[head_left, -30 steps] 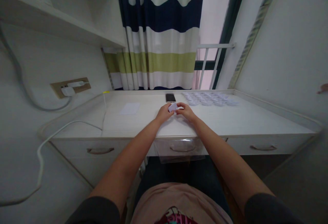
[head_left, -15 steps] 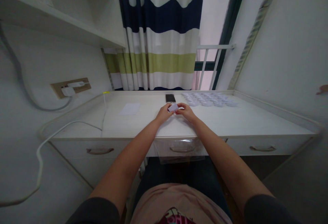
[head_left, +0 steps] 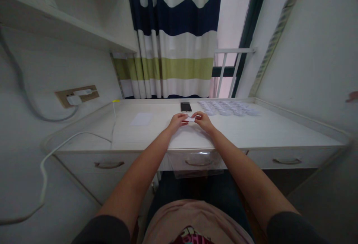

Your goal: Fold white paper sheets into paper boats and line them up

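Note:
Between my two hands is a small piece of folded white paper (head_left: 190, 119), held just above the desk. My left hand (head_left: 178, 122) grips its left end, fingers closed. On the right end, my right hand (head_left: 203, 121) pinches it between thumb and fingers. Fingers cover much of the paper, so its exact folds cannot be made out. A black phone (head_left: 186, 107) lies flat just beyond my hands. Farther right, several folded white paper pieces (head_left: 228, 108) stand in rows. To the left lies a flat stack or sheet of white paper (head_left: 141, 119).
The white desk (head_left: 279, 128) has a raised rim at back and sides. A white cable (head_left: 75, 135) runs over its left edge from the wall. Clear plastic (head_left: 195, 164) hangs over the middle drawer. A shelf (head_left: 69, 24) overhangs at upper left.
The paper has turned from showing a broad face to a thin, nearly edge-on strip. My left hand has shifted slightly left, and both hands' fingers have re-gripped it.

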Motion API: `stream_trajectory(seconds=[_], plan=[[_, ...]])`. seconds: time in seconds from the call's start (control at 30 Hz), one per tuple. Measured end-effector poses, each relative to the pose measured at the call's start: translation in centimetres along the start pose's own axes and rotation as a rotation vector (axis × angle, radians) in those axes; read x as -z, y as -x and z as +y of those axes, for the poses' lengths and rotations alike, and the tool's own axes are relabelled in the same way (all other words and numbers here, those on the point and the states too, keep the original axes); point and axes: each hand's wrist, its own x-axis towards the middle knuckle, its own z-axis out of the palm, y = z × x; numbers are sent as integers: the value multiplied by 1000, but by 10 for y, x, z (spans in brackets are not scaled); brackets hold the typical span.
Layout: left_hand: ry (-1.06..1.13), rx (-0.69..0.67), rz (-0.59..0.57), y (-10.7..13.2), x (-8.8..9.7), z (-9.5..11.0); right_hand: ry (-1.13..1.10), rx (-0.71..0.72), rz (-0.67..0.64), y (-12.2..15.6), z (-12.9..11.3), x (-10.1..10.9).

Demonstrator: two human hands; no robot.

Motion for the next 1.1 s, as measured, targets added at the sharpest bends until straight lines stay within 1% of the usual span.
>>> stream_trajectory(seconds=[0.1,0.13,0.23,0.33,0.53,0.63,0.77,0.9,1.1], plan=[[-92,-58,93,-4,3,-4,1,-14,-27,0,2,-1],[-137,-78,103,-5,3,-5,9,-20,-21,0,2,-1],[-259,-140,55,-5,3,-7,88,-20,0,1,2,-2],[-316,-185,14,-4,2,-8,175,-4,-15,2,1,-3],[-332,-216,46,-10,3,-11,220,-13,-18,3,-3,-4],[-328,-229,75,-10,4,-12,229,12,-17,3,-5,-5],[-301,-236,54,-8,3,-9,175,36,-66,4,-7,-7],[-310,-221,35,-4,3,-7,66,-28,-129,3,-7,-7],[-316,-196,38,-3,2,-4,4,-63,-107,1,-1,-6]])
